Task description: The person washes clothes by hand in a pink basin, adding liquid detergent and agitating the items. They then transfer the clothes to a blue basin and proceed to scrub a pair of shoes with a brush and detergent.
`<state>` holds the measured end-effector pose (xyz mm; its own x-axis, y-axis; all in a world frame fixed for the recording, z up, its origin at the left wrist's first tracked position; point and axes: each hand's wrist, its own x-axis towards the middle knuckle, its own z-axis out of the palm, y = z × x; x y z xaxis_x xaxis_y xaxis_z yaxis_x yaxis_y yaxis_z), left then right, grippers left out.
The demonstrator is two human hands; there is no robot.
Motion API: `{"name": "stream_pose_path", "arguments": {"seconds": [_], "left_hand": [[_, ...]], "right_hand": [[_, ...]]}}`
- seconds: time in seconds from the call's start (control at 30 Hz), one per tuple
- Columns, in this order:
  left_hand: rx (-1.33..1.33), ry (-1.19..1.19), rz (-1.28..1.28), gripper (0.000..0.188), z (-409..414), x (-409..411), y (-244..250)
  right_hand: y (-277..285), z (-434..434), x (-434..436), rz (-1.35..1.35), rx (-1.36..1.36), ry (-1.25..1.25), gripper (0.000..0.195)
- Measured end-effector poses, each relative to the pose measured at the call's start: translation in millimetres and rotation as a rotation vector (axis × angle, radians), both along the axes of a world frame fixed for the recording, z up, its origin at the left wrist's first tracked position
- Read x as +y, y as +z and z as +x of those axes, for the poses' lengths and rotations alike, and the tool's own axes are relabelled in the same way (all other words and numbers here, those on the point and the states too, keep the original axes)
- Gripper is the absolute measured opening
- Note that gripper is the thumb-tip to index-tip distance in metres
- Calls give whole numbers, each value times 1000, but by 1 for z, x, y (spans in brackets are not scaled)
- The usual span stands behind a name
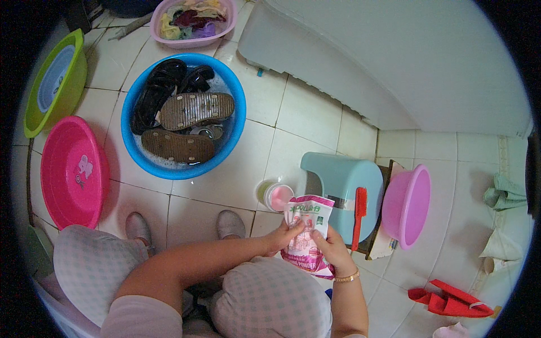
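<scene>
Both hands grip a white and magenta bag of washing powder (302, 230), its top tilted toward a small round tub (272, 195). My left hand (282, 237) holds the bag's left side, thumb across its printed front. On the right edge is my right hand (334, 249), also with its thumb on the front. Pink stuff shows at the tub's mouth, beside the bag's upper corner; whether powder is flowing I cannot tell. Ahead to the left, a blue basin (182, 174) holds sudsy water, black sandals (154, 99) and brown-soled sandals (197, 110).
A pale teal plastic stool (342, 173) stands right of the tub, bearing a red brush (359, 211). Behind it leans a purple basin (405, 207). Pink (74, 169) and green basins (78, 80) stand left. A pink tub (190, 43) holds wet cloths at the top. A white appliance-like body (359, 55) fills the upper right.
</scene>
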<state>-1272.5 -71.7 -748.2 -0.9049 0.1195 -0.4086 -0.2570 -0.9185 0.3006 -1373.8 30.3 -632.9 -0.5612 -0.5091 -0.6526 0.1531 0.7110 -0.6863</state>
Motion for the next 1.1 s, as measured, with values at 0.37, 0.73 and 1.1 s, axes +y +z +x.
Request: {"name": "stream_pose_path", "arguments": {"seconds": [0.37, 0.73, 1.1], "left_hand": [[-6, -124, 221, 48, -2, -10, 1], [11, -174, 445, 53, 1, -11, -11], [-103, -80, 296, 48, -2, -10, -3]], "right_hand": [[-1, -1, 13, 36, -54, -63, 34], [11, -2, 10, 15, -72, -106, 35], [11, -7, 4, 129, 37, -3, 34]]}}
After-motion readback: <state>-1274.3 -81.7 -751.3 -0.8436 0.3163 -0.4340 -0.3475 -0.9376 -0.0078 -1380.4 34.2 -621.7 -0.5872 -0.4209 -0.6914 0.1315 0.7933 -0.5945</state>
